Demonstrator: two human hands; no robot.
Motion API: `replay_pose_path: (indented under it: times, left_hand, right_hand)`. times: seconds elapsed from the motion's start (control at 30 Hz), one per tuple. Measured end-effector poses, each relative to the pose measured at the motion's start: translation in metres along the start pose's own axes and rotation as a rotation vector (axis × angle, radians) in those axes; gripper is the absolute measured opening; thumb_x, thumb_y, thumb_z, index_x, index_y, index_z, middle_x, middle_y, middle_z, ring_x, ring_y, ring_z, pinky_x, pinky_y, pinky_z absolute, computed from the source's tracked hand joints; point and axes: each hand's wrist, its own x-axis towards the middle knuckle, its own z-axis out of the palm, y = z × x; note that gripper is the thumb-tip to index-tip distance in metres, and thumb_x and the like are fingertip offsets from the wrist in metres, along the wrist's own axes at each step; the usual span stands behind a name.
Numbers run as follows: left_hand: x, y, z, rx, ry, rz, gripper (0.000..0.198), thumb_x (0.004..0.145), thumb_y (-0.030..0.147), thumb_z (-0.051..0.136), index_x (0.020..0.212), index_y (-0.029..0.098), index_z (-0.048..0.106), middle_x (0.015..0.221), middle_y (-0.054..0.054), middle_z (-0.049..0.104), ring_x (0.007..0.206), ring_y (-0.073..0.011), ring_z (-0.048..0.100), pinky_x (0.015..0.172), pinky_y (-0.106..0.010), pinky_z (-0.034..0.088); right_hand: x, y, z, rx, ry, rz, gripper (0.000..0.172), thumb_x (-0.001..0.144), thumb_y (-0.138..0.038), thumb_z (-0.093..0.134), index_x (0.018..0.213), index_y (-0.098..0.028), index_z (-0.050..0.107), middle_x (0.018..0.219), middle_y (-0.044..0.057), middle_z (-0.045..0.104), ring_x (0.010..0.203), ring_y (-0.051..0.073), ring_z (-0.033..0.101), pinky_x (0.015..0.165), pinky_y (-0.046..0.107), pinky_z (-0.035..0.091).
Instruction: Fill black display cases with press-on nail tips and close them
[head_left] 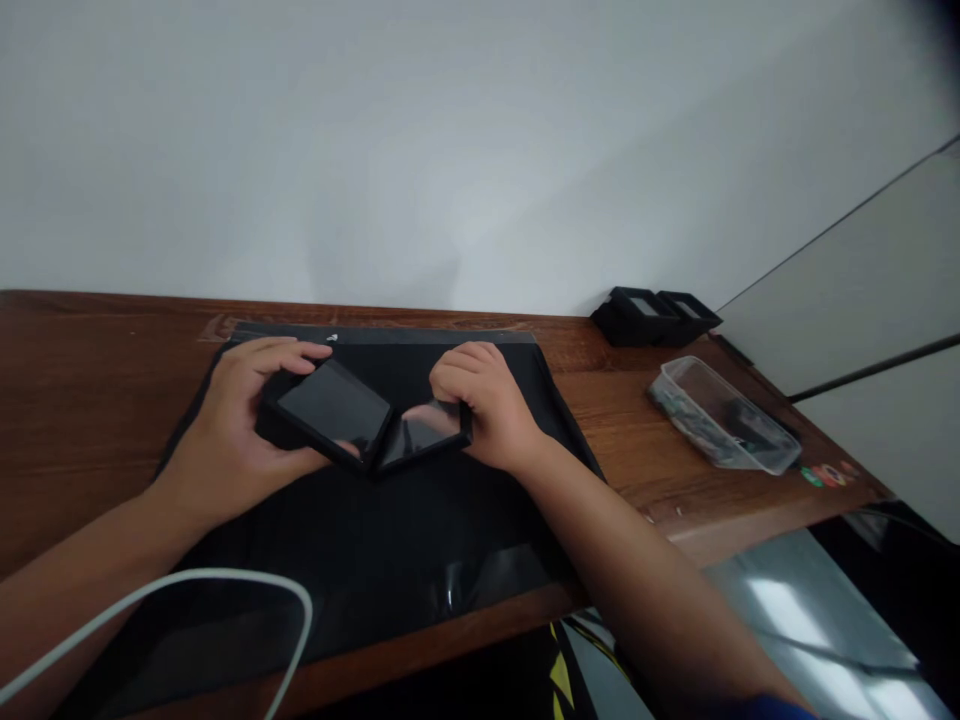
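Note:
My left hand [236, 425] is wrapped round a black box-shaped device with a glossy screen [335, 405], thumb along its lower edge and fingers at its upper corner. In my right hand [484, 400] is a thin, black-framed glossy panel [424, 437], gripped at its right end and tilted. The near corner of the device and the left end of the panel meet; I cannot tell whether they are joined. Both are held above a black mat [375, 545], which lies on the wooden table [82, 400].
Two black boxes with grey windows [645, 312] stand against the wall at the back right. A clear plastic container [716, 425] with small parts sits nearer, beside some stickers [829, 475] at the table's edge. A white cable [225, 574] loops across the lower left foreground.

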Motion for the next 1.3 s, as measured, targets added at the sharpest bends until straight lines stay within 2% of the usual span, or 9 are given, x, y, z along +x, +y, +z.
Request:
replay_pose_path:
  times: [0.2, 0.33, 0.47, 0.57, 0.73, 0.9, 1.0, 1.17, 1.3]
  left_hand:
    - [0.009, 0.002, -0.007, 0.083, -0.022, 0.093, 0.045, 0.102, 0.070, 0.081, 0.102, 0.027, 0.067, 0.105, -0.003, 0.080, 0.110, -0.0272, 0.074, 0.105, -0.045, 0.056]
    - [0.010, 0.005, -0.008, -0.015, -0.092, 0.156, 0.030, 0.107, 0.056, 0.081, 0.100, 0.028, 0.074, 0.093, 0.002, 0.078, 0.093, -0.0208, 0.070, 0.092, -0.036, 0.055]
    - [0.006, 0.007, -0.005, -0.075, -0.191, 0.225, 0.012, 0.115, 0.038, 0.074, 0.117, 0.029, 0.082, 0.097, 0.002, 0.078, 0.092, -0.0161, 0.069, 0.089, -0.031, 0.053]
    - [0.003, 0.010, -0.001, -0.076, -0.208, 0.234, 0.018, 0.118, 0.029, 0.067, 0.125, 0.031, 0.084, 0.102, 0.001, 0.076, 0.098, -0.0173, 0.068, 0.093, -0.033, 0.052]
    - [0.001, 0.019, 0.003, -0.105, -0.251, 0.261, 0.031, 0.109, 0.010, 0.067, 0.113, 0.034, 0.087, 0.097, 0.002, 0.075, 0.096, -0.0169, 0.069, 0.095, -0.031, 0.054]
    - [-0.010, 0.013, 0.008, -0.103, -0.406, 0.283, 0.036, 0.108, 0.017, 0.067, 0.129, 0.040, 0.085, 0.129, 0.005, 0.089, 0.136, -0.0225, 0.075, 0.128, -0.045, 0.052]
    - [-0.017, 0.005, 0.012, -0.081, -0.470, 0.301, 0.043, 0.105, 0.028, 0.071, 0.141, 0.048, 0.081, 0.140, 0.005, 0.087, 0.137, -0.0282, 0.078, 0.126, -0.055, 0.058]
    - [-0.022, -0.006, 0.015, -0.070, -0.472, 0.321, 0.067, 0.096, 0.046, 0.082, 0.160, 0.059, 0.066, 0.151, 0.003, 0.081, 0.134, -0.0380, 0.081, 0.118, -0.066, 0.064]
    - [-0.021, -0.010, 0.017, -0.008, -0.567, 0.367, 0.087, 0.092, 0.063, 0.088, 0.171, 0.061, 0.051, 0.162, 0.001, 0.072, 0.139, -0.0429, 0.078, 0.111, -0.068, 0.067]
  right_hand:
    - [0.002, 0.009, -0.004, 0.017, -0.051, 0.090, 0.057, 0.108, -0.063, 0.072, 0.082, -0.026, 0.039, 0.083, 0.000, 0.066, 0.089, 0.022, 0.057, 0.093, 0.040, 0.039]
    - [0.003, 0.017, -0.004, 0.134, -0.108, 0.109, 0.055, 0.096, -0.062, 0.089, 0.085, -0.026, 0.049, 0.083, -0.001, 0.069, 0.083, 0.020, 0.062, 0.089, 0.038, 0.042]
    - [0.002, 0.023, -0.002, 0.146, -0.069, 0.137, 0.039, 0.089, -0.042, 0.100, 0.100, -0.027, 0.065, 0.106, 0.003, 0.081, 0.107, 0.027, 0.075, 0.106, 0.044, 0.050]
    - [0.000, 0.029, 0.000, 0.151, -0.044, 0.133, 0.033, 0.090, -0.035, 0.097, 0.109, -0.028, 0.071, 0.121, 0.005, 0.084, 0.121, 0.029, 0.077, 0.116, 0.049, 0.050]
    - [-0.002, 0.039, 0.000, 0.148, -0.034, 0.123, 0.023, 0.100, -0.037, 0.086, 0.119, -0.028, 0.075, 0.129, 0.007, 0.085, 0.128, 0.030, 0.077, 0.121, 0.052, 0.050]
    - [-0.002, 0.045, -0.007, 0.124, -0.066, 0.127, 0.015, 0.108, -0.025, 0.072, 0.121, -0.026, 0.079, 0.128, 0.007, 0.086, 0.124, 0.026, 0.078, 0.118, 0.048, 0.053]
    - [-0.003, 0.045, -0.014, 0.076, -0.027, 0.130, 0.024, 0.107, -0.023, 0.073, 0.130, -0.024, 0.078, 0.137, 0.009, 0.085, 0.132, 0.027, 0.076, 0.122, 0.050, 0.052]
    - [-0.016, 0.047, -0.047, 0.035, 0.103, 0.223, 0.025, 0.105, -0.037, 0.078, 0.126, -0.023, 0.080, 0.132, 0.009, 0.086, 0.126, 0.026, 0.078, 0.117, 0.048, 0.057]
    - [-0.054, 0.059, -0.119, -0.123, 0.144, 0.335, 0.031, 0.101, -0.047, 0.080, 0.118, -0.022, 0.083, 0.122, 0.010, 0.087, 0.118, 0.028, 0.079, 0.112, 0.048, 0.060]
